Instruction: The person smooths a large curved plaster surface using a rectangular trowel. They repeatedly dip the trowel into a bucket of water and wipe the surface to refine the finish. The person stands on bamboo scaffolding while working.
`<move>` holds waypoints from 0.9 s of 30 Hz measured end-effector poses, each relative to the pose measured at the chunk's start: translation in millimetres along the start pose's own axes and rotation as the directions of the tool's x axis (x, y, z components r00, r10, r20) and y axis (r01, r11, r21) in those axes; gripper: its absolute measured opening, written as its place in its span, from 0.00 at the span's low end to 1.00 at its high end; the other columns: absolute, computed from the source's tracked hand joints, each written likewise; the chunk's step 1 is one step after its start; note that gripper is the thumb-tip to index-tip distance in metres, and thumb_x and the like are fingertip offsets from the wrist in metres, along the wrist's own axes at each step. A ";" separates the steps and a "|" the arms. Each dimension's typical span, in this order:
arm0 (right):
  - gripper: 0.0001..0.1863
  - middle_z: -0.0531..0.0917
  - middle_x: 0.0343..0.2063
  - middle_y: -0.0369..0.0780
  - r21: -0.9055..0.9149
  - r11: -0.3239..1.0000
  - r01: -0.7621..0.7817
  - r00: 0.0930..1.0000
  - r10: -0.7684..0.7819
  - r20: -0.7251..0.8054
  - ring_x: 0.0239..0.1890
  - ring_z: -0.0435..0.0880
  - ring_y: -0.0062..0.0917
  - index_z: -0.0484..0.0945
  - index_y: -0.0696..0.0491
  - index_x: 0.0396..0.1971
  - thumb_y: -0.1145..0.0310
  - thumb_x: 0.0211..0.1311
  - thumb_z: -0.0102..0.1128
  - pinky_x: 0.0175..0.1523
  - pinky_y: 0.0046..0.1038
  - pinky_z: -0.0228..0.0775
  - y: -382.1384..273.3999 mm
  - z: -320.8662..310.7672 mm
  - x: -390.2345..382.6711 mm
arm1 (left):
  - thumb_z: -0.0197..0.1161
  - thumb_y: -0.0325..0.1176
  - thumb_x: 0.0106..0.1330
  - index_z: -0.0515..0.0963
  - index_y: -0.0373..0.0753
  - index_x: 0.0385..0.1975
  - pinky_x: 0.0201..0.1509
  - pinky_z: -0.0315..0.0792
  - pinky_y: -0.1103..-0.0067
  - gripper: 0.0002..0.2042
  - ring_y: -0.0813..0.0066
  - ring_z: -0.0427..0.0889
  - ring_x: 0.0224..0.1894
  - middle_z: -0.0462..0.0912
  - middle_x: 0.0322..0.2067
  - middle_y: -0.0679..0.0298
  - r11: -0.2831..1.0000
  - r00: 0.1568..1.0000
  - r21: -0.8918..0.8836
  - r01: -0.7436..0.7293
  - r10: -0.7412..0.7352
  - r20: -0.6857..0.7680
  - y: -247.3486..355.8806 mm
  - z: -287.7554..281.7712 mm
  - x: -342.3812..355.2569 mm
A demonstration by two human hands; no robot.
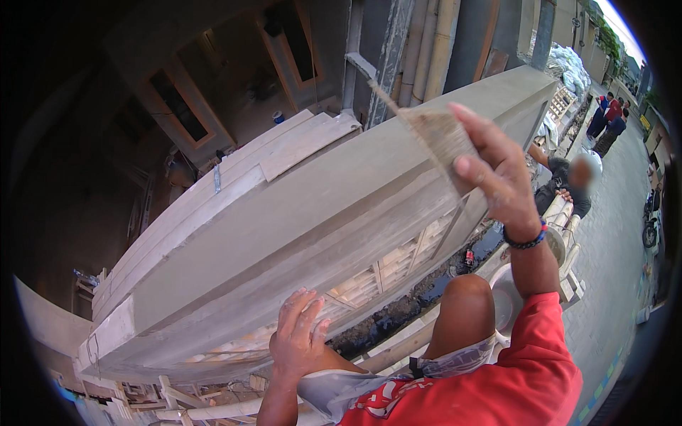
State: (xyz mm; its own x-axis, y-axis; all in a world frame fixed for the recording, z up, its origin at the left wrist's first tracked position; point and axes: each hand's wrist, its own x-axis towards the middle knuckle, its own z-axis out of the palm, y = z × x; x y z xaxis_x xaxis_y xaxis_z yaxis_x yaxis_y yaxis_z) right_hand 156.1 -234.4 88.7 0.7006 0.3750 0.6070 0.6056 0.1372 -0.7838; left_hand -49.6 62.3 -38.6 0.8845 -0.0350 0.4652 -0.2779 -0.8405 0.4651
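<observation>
My right hand [501, 167] is raised above the concrete ledge [341, 188], its thumb and fingers closed on a flat, cement-smeared plastering trowel [433, 131]. The thin blade is tilted and angles up to the left; I cannot make out its handle. Beneath it the ledge runs from the lower left to the upper right, with a smooth grey top. My left hand [297, 330] holds nothing. Its dusty fingers are stretched out beside my left knee, near the front face of the ledge.
Pale boards [312, 145] line the ledge's far side. Below it runs a muddy ditch [383, 326], with bamboo poles [398, 351] and a bucket [503, 298] near my legs. A person in a white helmet [572, 181] is at the right. Farther up the street [614, 192] stand several people.
</observation>
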 end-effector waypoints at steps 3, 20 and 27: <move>0.27 0.81 0.48 0.46 -0.381 0.915 -0.134 0.978 0.061 -0.199 0.50 0.79 0.25 0.68 0.59 0.61 0.74 0.61 0.58 0.58 0.28 0.67 3.9 -75.3 21.2 | 0.63 0.28 0.59 0.77 0.33 0.47 0.60 0.69 0.64 0.16 0.51 0.75 0.55 0.77 0.50 0.52 0.997 0.993 -0.039 0.067 -0.070 -0.099 -15.0 -7.5 -7.1; 0.29 0.80 0.53 0.43 -0.543 0.831 0.121 0.834 0.212 0.509 0.55 0.77 0.37 0.72 0.48 0.61 0.79 0.56 0.59 0.67 0.34 0.64 78.4 -63.7 126.5 | 0.65 0.26 0.58 0.77 0.35 0.50 0.61 0.67 0.65 0.18 0.53 0.75 0.56 0.78 0.52 0.54 0.939 0.949 -0.137 0.314 -0.307 0.068 -9.8 -5.8 -27.8; 0.27 0.80 0.53 0.42 -0.536 0.829 0.163 0.761 0.240 0.603 0.54 0.77 0.36 0.77 0.42 0.57 0.75 0.54 0.63 0.66 0.36 0.66 109.1 -36.2 135.6 | 0.65 0.27 0.58 0.77 0.37 0.50 0.58 0.68 0.65 0.18 0.54 0.77 0.53 0.79 0.50 0.56 0.951 0.954 -0.087 0.295 -0.289 0.074 -7.6 -4.3 -32.7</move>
State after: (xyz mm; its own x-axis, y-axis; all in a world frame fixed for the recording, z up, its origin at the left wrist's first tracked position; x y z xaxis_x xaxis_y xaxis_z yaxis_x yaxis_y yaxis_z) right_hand 330.8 -201.8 90.3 0.4508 0.8710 0.1950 0.8183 -0.3160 -0.4801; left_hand -78.1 72.1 -54.1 0.9524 0.1695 0.2533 -0.0359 -0.7628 0.6457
